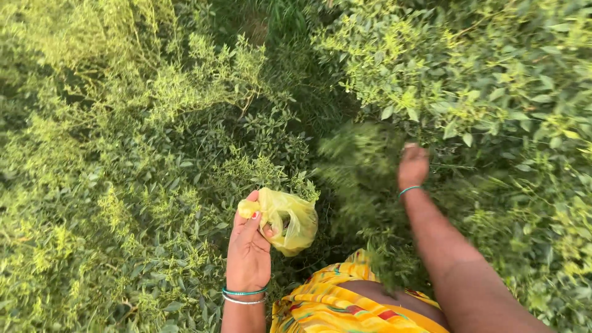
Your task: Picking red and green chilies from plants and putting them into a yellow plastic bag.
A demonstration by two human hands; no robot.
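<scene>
Left hand (248, 246) pinches crumpled yellow plastic bag (290, 221), mouth held open, contents hidden. Right hand (412, 166) reaches into blurred leafy green bush (364, 160); grip unclear. Nothing visibly picked; plenty of foliage left.

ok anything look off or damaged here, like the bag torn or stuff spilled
Nothing stands out. The left hand grips the crumpled yellow plastic bag by its mouth; no tear or spill shows. The right hand reaches into the leafy bushes and is motion-blurred, so what it touches cannot be told.
</scene>
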